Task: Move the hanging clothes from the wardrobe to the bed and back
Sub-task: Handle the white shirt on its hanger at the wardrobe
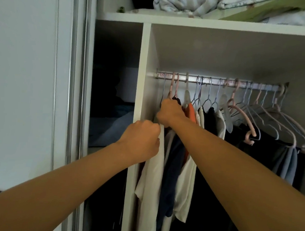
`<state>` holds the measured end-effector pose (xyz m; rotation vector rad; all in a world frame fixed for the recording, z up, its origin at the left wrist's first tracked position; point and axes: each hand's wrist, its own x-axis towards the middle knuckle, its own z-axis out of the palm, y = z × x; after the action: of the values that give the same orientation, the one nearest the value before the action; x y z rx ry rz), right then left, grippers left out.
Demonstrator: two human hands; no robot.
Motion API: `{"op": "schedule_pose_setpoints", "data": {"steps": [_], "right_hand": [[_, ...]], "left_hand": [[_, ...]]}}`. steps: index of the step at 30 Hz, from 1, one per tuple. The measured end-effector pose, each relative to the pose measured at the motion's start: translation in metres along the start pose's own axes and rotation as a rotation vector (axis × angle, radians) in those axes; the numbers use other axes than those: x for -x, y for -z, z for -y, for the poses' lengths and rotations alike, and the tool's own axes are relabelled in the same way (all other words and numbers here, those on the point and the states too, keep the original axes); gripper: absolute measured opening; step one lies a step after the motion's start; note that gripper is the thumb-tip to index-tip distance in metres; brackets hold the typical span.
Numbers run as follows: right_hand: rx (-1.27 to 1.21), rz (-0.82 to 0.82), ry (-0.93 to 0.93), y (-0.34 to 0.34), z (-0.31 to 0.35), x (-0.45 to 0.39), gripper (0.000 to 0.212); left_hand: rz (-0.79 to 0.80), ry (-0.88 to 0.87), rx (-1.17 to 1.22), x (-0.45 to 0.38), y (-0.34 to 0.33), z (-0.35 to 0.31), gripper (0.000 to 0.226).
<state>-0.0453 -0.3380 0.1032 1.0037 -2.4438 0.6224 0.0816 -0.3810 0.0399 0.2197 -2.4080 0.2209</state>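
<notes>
A metal rail (191, 79) crosses the open wardrobe, carrying several hangers. At its left end hang a cream garment (153, 178), a navy one (171, 170), an orange one (191, 112) and more white and dark clothes. My left hand (141, 141) grips the cream garment's upper edge beside the white partition (141, 79). Higher up, my right hand (169, 112) is curled round the tops of the leftmost clothes, just below their pink hanger hooks (173, 86). Its fingers are hidden in the fabric.
Several empty pink and grey hangers (265, 118) crowd the rail's right part above dark clothes. Folded bedding (199, 4) lies on the top shelf. A sliding door (33, 90) stands at left, with a dark compartment (114, 77) behind it.
</notes>
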Motion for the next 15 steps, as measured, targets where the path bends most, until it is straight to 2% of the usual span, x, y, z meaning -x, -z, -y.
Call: {"op": "schedule_pose_setpoints", "data": {"steps": [9,15], "right_hand": [[0.159,-0.046,-0.077,-0.012,0.010,-0.014,0.028],[0.097,-0.120,-0.116,-0.007,0.009,-0.019,0.026]], "left_hand": [[-0.001,-0.036,-0.002,0.002,-0.003,0.005,0.023],[-0.011,-0.034,0.041,0.003,-0.002,0.008,0.026]]}}
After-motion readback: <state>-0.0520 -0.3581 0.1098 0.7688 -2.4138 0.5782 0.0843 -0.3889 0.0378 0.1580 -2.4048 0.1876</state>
